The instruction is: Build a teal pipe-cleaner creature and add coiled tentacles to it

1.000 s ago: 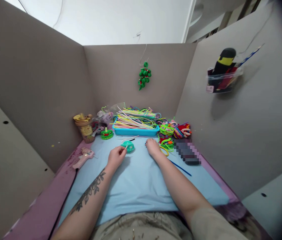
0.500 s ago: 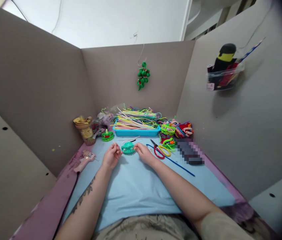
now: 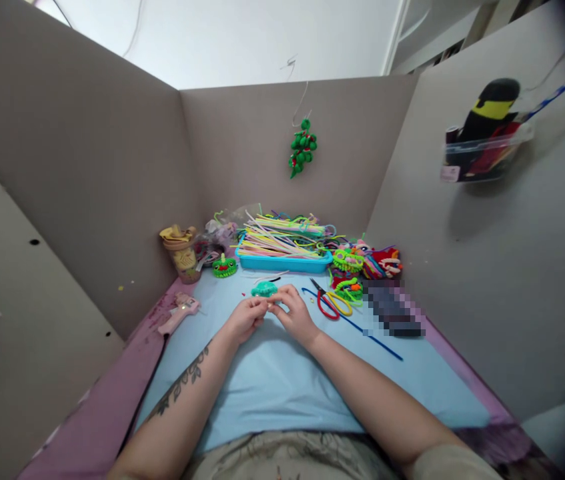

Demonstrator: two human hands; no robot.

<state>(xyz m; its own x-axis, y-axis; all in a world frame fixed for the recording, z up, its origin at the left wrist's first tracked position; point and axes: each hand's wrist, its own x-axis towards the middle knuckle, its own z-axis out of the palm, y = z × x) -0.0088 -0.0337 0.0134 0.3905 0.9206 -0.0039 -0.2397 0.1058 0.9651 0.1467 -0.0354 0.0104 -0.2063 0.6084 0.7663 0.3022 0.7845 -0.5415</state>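
In the middle of the blue-covered table my left hand is closed in a pinch, its fingertips meeting those of my right hand. The right hand's thumb and forefinger are pinched too. Whatever lies between the fingers is too small to make out. Right behind the fingertips sits a teal fuzzy piece, rounded and ridged, its lower edge partly hidden by the hands. A red-and-yellow-handled pair of scissors lies to the right of my right hand, beside a blue pipe cleaner.
A blue tray heaped with pipe cleaners stands at the back. Left are a pink glue gun, a cup and a green frog-like piece. Right are colourful fuzzy pieces and a blurred dark object. Panels enclose the table.
My hands have come together in front of the teal piece; before, they were on either side of it, with a thin pale bit in the left fingers. The view has shifted slightly left.
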